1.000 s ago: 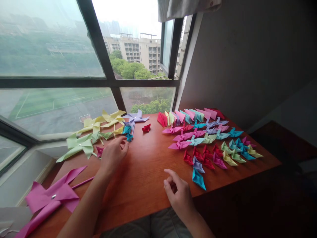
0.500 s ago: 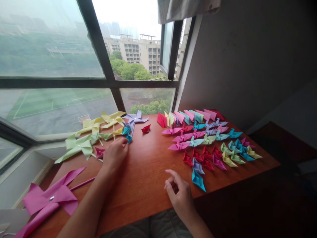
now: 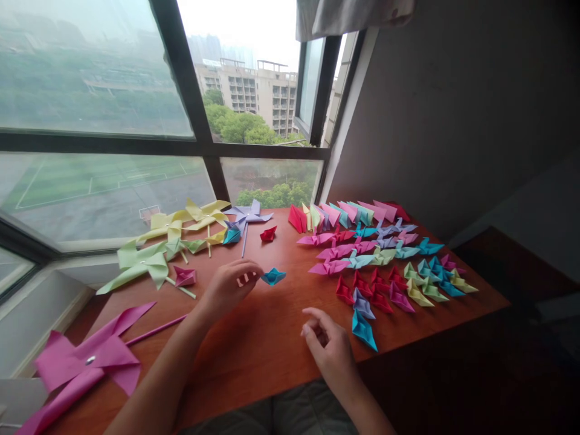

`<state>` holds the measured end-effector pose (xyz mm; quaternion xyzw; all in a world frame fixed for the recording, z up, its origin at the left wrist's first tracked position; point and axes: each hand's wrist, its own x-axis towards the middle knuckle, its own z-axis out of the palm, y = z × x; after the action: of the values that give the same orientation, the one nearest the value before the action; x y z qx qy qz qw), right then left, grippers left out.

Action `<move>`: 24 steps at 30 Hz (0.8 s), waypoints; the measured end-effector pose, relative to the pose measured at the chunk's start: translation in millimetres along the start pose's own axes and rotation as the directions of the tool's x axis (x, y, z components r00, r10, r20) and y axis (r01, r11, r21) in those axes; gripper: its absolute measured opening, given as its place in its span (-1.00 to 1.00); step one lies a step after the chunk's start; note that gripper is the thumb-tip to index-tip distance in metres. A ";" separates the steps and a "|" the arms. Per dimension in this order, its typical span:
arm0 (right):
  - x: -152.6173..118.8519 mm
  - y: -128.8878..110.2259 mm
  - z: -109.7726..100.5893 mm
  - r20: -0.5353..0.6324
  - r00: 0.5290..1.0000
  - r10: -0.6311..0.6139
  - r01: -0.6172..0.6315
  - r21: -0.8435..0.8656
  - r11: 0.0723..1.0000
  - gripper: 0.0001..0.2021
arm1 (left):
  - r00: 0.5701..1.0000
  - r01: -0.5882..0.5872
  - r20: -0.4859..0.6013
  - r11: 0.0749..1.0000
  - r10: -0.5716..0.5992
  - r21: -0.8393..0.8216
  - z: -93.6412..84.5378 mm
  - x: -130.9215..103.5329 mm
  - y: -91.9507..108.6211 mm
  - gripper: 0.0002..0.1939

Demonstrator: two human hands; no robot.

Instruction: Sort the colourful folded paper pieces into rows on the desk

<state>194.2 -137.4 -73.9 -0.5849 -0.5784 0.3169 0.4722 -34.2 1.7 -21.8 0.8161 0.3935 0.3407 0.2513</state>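
Observation:
My left hand (image 3: 234, 283) pinches the left tip of a blue paper boat (image 3: 273, 277) between thumb and fingers, over the middle of the table. Near the front edge, my right hand (image 3: 327, 339) holds nothing; its fingers are loosely curled, with the index finger apart from the thumb. Just right of it is another blue paper boat (image 3: 364, 330), beside a lavender boat (image 3: 363, 304) and several red boats (image 3: 379, 299). A lone red boat (image 3: 268, 234) sits farther back, and a dark pink boat (image 3: 185, 276) lies left of my left hand.
Paper pinwheels stand along the window side: yellow (image 3: 207, 215), lavender (image 3: 248, 214), green (image 3: 142, 264) and a large magenta one (image 3: 90, 361). Rows of paper cranes (image 3: 334, 251) and folded paper pieces (image 3: 351, 211) cover the back right of the wooden table (image 3: 254, 344). A wall rises behind.
My left hand has moved right, away from the pinwheels, bringing the blue boat to the table's middle. Another blue boat stays by the pinwheels. My right hand has hardly moved.

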 end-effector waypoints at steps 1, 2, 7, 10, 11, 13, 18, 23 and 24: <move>1.7 -0.9 0.0 -0.014 1.000 0.009 -0.009 -0.002 1.000 -0.71 | 0.999 -0.012 0.045 1.000 0.013 -0.020 2.8 -0.2 4.4 -0.82; 3.4 -1.7 0.2 -0.033 0.999 0.013 -0.014 -0.009 1.000 -0.71 | 0.996 -0.019 0.086 0.999 0.022 -0.033 5.6 -0.5 7.8 -0.82; 9.4 -3.4 2.9 -0.083 0.995 -0.047 0.039 -0.095 0.995 -0.72 | 0.975 -0.033 0.215 0.996 0.049 -0.078 18.7 -4.3 14.2 -0.81; 10.1 -3.0 4.5 -0.088 0.989 -0.121 0.106 -0.162 0.981 -0.76 | 0.967 -0.043 0.247 0.996 0.063 -0.084 23.2 -5.7 17.1 -0.80; 10.0 -3.0 4.8 -0.092 0.986 -0.142 0.123 -0.185 0.975 -0.78 | 0.964 -0.041 0.258 0.995 0.062 -0.087 24.0 -5.8 18.7 -0.80; 9.4 -3.0 5.0 -0.096 0.980 -0.177 0.151 -0.233 0.961 -0.80 | 0.959 -0.031 0.277 0.995 0.056 -0.096 25.2 -5.6 21.7 -0.80; 8.3 -5.4 4.0 -0.089 0.971 -0.224 0.185 -0.321 0.929 -0.81 | 0.949 -0.025 0.311 0.993 0.060 -0.116 27.4 -6.2 22.9 -0.80; 5.3 -13.5 -0.9 -0.087 0.948 -0.305 0.251 -0.381 0.890 -0.79 | 0.955 -0.038 0.288 0.993 0.069 -0.114 25.8 -6.9 20.4 -0.77; 3.7 -15.9 -3.4 -0.087 0.945 -0.316 0.260 -0.388 0.884 -0.79 | 0.961 -0.039 0.269 0.993 0.067 -0.108 24.9 -6.7 20.3 -0.77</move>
<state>191.8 -136.3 -57.4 -0.5928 -0.6717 0.0840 0.4363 -8.9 -18.7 -26.5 0.8514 0.3154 0.2516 0.3352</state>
